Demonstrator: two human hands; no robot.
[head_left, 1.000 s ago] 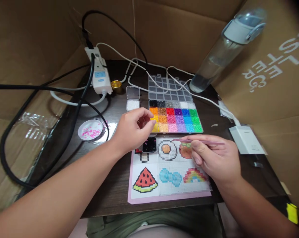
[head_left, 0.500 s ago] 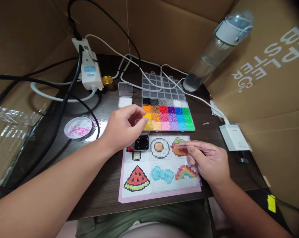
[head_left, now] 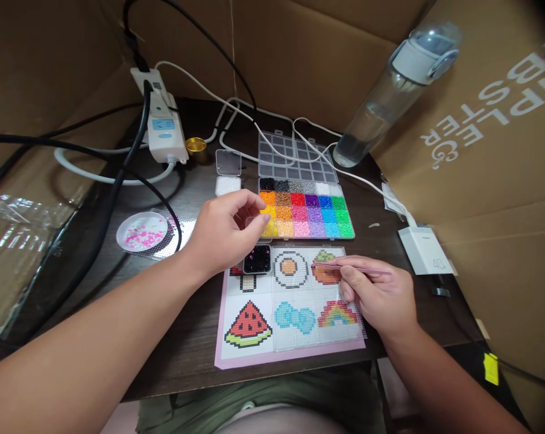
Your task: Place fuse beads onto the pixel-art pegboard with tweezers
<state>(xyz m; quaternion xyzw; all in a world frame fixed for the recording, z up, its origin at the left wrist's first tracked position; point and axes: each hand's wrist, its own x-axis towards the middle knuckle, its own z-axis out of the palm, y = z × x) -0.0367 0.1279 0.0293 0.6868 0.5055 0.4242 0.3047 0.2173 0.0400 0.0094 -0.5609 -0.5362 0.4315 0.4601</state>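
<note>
My left hand (head_left: 225, 232) is curled, its fingertips pinching the clear lid of a small square box of dark beads (head_left: 257, 260) that stands on the top left of the pegboard sheet (head_left: 290, 337). My right hand (head_left: 381, 298) grips pink tweezers (head_left: 345, 265); their tips reach the orange and green bead figure (head_left: 325, 268) on the board. Other bead pictures lie there: a fried egg (head_left: 290, 268), a watermelon slice (head_left: 248, 325), a blue bow (head_left: 295, 316), a rainbow (head_left: 338, 313).
An open sorting case of coloured beads (head_left: 306, 211) lies behind the board. A small box of white beads (head_left: 227, 184), a round dish of pink beads (head_left: 142, 232), a power strip (head_left: 161, 126) with cables, a white charger (head_left: 424, 250) and a water bottle (head_left: 390, 90) surround it. Cardboard walls close in.
The view shifted, so everything sits further left and lower. The tweezers' tips moved from beside the egg picture to the orange figure. The left hand keeps its hold by the small box.
</note>
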